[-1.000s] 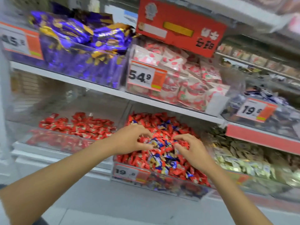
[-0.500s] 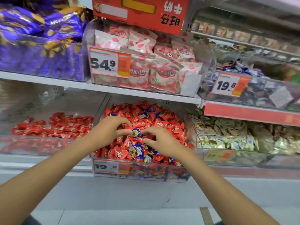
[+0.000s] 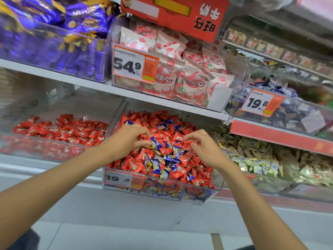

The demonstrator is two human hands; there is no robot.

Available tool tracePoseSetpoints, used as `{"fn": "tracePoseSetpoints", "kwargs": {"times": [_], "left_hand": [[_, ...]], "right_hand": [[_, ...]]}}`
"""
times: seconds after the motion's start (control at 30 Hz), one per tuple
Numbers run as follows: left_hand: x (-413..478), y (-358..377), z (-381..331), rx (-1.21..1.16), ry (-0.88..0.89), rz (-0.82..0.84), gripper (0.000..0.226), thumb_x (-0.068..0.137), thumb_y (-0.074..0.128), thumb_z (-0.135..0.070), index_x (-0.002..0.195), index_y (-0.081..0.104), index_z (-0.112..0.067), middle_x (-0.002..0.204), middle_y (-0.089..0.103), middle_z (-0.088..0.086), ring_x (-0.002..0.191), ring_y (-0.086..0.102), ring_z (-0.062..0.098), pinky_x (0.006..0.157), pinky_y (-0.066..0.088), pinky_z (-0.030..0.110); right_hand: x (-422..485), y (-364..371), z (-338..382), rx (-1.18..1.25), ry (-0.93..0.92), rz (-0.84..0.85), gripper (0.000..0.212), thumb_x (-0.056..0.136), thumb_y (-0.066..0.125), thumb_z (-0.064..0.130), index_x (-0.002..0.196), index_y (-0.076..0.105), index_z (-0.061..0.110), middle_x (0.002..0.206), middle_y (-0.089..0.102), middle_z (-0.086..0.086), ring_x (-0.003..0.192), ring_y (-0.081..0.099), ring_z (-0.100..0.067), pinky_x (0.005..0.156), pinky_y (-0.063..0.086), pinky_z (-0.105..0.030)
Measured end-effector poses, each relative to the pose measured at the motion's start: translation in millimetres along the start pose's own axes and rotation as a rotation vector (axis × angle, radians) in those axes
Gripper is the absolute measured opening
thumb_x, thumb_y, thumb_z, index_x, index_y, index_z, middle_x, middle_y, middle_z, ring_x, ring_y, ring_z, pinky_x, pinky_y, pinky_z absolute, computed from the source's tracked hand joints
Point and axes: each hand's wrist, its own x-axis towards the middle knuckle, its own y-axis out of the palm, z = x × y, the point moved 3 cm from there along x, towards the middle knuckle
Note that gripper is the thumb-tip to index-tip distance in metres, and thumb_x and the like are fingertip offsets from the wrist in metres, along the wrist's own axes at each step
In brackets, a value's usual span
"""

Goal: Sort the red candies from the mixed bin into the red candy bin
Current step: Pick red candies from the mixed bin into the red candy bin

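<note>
White shop shelves [image 3: 81, 81]; left hand [image 3: 128, 139] and right hand [image 3: 204, 147] curled over the mixed bin [image 3: 180, 193], any grasp unclear.

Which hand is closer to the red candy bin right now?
Left. The left hand is over the left side of the mixed bin, next to the red candy bin; the right hand is over its right side, farther away.

A shop; price tags [image 3: 135, 64] on candy shelves [image 3: 111, 90]
</note>
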Motion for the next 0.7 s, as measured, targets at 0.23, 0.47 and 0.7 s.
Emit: {"fn": "tracePoseSetpoints", "kwargs": {"times": [0.23, 0.47, 0.7], "left_hand": [[-2.0, 13.3, -4.7, 0.121, 0.011, 0.137, 0.030, 0.083, 0.058, -0.054, 0.100, 0.065, -0.031, 0.099, 0.062, -0.011, 0.086, 0.055, 0.008, 0.079, 0.049, 0.034], [-2.5, 20.5, -12.1, 0.369, 0.057, 0.272, 0.039, 0.096, 0.041, -0.051, 0.134, 0.048, -0.042, 0.126, 0.055, -0.012, 0.110, 0.056, 0.011, 0.084, 0.049, 0.030], [0.7, 25.0, -8.2, 0.433, 0.014, 0.336, 0.037, 0.097, 0.043, -0.046, 0.129, 0.052, -0.030, 0.130, 0.046, -0.005, 0.101, 0.057, 0.016, 0.079, 0.048, 0.033]], "right_hand": [[-24.4, 41.1, -26.4, -0.121, 0.018, 0.206, 0.039, 0.090, 0.064, 0.036, 0.127, 0.053, 0.028, 0.130, 0.049, 0.008, 0.120, 0.042, -0.008, 0.104, 0.033, -0.024], [-20.7, 25.2, -31.2, -0.030, 0.003, 0.042, 0.021, 0.096, 0.055, 0.023, 0.113, 0.059, 0.036, 0.115, 0.057, 0.001, 0.107, 0.052, -0.012, 0.097, 0.041, -0.031], [-30.8, 24.6, -30.0, -0.103, 0.073, 0.238, 0.016, 0.090, 0.053, 0.052, 0.099, 0.054, 0.039, 0.110, 0.050, 0.004, 0.106, 0.044, -0.012, 0.095, 0.040, -0.035]]}}
